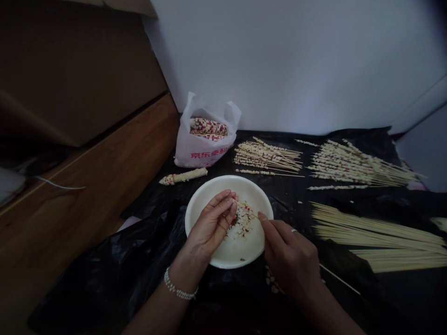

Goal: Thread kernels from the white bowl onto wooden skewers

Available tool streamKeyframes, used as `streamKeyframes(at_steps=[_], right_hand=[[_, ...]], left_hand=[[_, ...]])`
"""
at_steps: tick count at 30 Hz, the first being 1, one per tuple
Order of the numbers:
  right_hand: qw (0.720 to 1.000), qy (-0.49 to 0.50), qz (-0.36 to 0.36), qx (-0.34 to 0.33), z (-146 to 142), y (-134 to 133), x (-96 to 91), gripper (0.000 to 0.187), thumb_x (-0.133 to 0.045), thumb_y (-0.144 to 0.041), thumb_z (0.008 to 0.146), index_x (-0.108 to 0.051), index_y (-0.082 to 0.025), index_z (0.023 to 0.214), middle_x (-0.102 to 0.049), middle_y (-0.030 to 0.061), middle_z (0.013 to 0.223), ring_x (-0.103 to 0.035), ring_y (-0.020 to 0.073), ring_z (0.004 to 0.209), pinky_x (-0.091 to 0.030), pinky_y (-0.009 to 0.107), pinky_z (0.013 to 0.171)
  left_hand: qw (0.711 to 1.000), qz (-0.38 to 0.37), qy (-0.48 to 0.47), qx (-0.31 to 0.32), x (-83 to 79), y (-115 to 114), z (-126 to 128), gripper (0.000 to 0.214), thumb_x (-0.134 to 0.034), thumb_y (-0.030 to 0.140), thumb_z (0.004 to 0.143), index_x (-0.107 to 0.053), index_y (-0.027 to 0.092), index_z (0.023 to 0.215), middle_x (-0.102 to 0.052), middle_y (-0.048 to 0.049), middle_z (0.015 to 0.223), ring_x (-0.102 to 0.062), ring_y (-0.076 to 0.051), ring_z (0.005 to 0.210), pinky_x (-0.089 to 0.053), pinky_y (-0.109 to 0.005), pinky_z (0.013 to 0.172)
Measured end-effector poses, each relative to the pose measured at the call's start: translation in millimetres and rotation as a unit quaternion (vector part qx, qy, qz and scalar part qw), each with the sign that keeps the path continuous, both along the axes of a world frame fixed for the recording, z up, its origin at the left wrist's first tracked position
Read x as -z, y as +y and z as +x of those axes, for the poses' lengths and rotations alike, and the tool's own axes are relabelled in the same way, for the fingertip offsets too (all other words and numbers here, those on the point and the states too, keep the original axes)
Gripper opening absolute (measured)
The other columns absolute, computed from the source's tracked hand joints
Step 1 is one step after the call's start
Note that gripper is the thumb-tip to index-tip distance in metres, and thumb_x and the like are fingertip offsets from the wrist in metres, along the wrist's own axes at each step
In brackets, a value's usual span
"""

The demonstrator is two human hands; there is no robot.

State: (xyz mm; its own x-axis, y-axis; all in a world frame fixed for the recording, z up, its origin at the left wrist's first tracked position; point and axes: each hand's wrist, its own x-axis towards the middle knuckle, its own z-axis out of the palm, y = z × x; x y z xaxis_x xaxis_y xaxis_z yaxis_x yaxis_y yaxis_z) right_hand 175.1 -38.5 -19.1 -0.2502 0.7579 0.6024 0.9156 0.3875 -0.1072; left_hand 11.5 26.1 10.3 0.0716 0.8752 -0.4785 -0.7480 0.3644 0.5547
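Over a white bowl point(195, 197) my left hand point(211, 223) is closed, its thumb and fingertips pinched on what looks like a pale corn kernel point(238, 203) at a skewer's tip. Partly hidden by the fingers, this small piece is hard to see. My right hand point(291, 249), wearing a ring, grips the bamboo skewer point(340, 279), which runs behind the hand to the lower right. Loose cream and dark red corn kernels point(244, 228) lie in the bowl beneath both hands.
A white plastic bag point(186, 151) holds speckled corn cobs point(209, 125); a mostly stripped cob point(190, 175) lies before it. Two piles of kernel-strung skewers point(265, 156) point(345, 163) and bare skewers point(366, 228) rest rightward on black plastic sheeting point(115, 260). A white wall point(296, 65) stands behind.
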Motion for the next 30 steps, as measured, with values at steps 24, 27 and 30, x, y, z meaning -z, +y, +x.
streamKeyframes(at_steps=[24,27,30], right_hand=[[1.0,-0.024,0.013,-0.005,0.9,2.7,-2.3,0.032,-0.053,-0.011,0.088,-0.062,-0.012,0.118,-0.067,0.0031,0.083,-0.057,0.0117,0.068,-0.037,0.027,0.059],[1.0,-0.017,0.017,-0.002,1.2,1.7,-2.6,0.032,-0.053,-0.011,0.088,-0.062,-0.013,0.119,-0.068,0.0035,0.084,-0.058,0.0119,0.069,-0.037,0.026,0.061],[0.999,-0.019,0.025,0.003,1.5,0.5,-2.6,0.033,-0.053,-0.01,0.088,-0.061,-0.013,0.12,-0.068,0.0038,0.085,-0.057,0.0119,0.07,-0.038,0.026,0.061]], left_hand=[[0.997,0.023,0.064,0.038,3.3,-1.3,-0.6,0.015,-0.07,0.003,0.073,-0.071,0.011,0.085,-0.071,-0.0063,0.087,-0.067,-0.008,0.073,-0.055,-0.015,0.072],[0.995,0.028,0.07,0.063,3.2,-2.3,-0.5,0.016,-0.07,0.008,0.075,-0.072,0.01,0.091,-0.07,-0.0058,0.08,-0.065,-0.008,0.067,-0.055,-0.014,0.067],[0.991,0.037,0.066,0.107,3.1,-3.9,0.2,0.017,-0.069,0.014,0.078,-0.072,0.009,0.094,-0.069,-0.0072,0.08,-0.065,-0.008,0.068,-0.055,-0.016,0.067]])
